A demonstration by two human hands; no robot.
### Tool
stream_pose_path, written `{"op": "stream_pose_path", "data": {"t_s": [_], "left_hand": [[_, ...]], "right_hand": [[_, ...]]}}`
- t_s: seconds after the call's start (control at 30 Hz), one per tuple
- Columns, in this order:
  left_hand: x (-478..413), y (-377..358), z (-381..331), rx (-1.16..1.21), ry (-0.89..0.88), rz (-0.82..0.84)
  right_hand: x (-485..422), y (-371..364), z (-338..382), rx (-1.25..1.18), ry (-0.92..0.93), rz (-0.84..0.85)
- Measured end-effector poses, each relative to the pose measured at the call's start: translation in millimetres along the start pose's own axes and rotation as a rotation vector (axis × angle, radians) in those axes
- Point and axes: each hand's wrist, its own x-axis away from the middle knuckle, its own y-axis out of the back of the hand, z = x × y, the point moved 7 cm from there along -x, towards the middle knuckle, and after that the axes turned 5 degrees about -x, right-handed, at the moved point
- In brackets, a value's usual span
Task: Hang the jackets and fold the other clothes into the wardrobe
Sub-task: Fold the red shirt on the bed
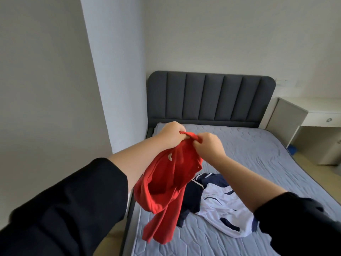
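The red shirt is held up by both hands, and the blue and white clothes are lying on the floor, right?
Not the floor. The head view shows the blue and white clothes lying on the bed. The rest is right: the left hand and the right hand both grip the red shirt, held up.
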Motion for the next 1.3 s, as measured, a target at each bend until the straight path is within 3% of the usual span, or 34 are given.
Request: {"op": "stream_pose_path", "data": {"t_s": [0.07, 0.2, 0.37, 0.5, 0.73, 0.87, 1.0, 1.07, 1.17, 1.3], "left_hand": [[-1, 2, 8, -0.041, -0.011, 0.071], [0, 13, 21, -0.212, -0.012, 0.002], [22, 22, 52, -0.392, 0.027, -0.029], [57, 36, 97, -0.561, 0.185, 0.001], [125, 108, 151, -0.516, 0.162, -0.138], [145, 148, 145, -0.3, 0.15, -0.074], [166, 189, 119, -0.209, 0.118, -0.027], [179, 208, 100, -0.206, 0.06, 0.009], [205, 219, 64, -0.331, 0.002, 0.01], [259, 205, 37, -0.634, 0.103, -0.017]], "right_hand": [[-2, 5, 6, 0.101, 0.082, -0.078], [-3, -10, 41, 0.27, 0.33, -0.096], [-3, -55, 84, 0.406, 0.4, 0.092], [23, -65, 126, 0.364, 0.466, 0.018], [51, -50, 188, -0.08, 0.154, -0.164], [64, -57, 210, -0.374, -0.152, -0.029], [97, -38, 244, -0.436, -0.117, 0.154], [118, -20, 263, -0.317, -0.036, 0.219], [145, 12, 276, 0.171, 0.097, 0.168], [191, 54, 270, 0.672, 0.131, 0.084]]}}
